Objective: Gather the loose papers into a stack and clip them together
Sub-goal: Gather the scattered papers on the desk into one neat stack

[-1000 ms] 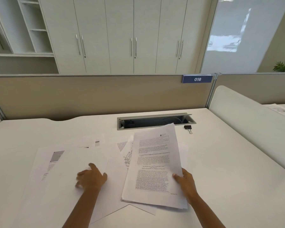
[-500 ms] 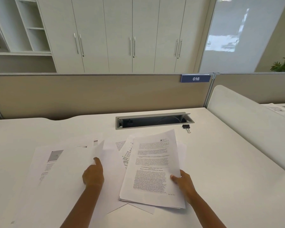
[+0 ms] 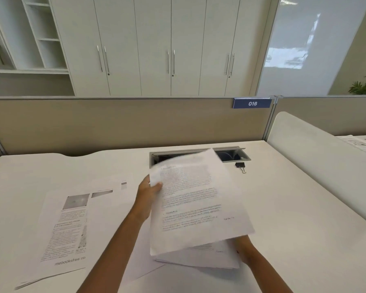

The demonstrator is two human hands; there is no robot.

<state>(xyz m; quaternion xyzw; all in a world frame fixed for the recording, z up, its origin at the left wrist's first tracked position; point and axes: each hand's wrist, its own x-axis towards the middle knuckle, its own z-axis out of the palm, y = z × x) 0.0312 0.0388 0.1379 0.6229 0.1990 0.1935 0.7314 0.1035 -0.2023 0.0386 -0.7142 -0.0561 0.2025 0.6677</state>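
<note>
My left hand [image 3: 147, 192] pinches the upper left corner of a printed sheet [image 3: 197, 199] and holds it tilted in the air above a small stack of papers [image 3: 201, 258]. My right hand [image 3: 244, 247], mostly hidden under that sheet, grips the stack's right edge. More loose printed pages [image 3: 68, 227] lie spread on the white desk [image 3: 294, 218] to the left. A black binder clip [image 3: 240, 166] lies on the desk beyond the papers, near the cable slot.
An open cable tray [image 3: 232, 155] is sunk into the desk's far side. A beige partition [image 3: 114, 123] closes the back, and a white curved divider [image 3: 317, 157] bounds the right side. Cabinets stand behind.
My left hand left the pages at the left, took a sheet and carried it rightward over the stack. The right hand stayed at the stack's right edge.
</note>
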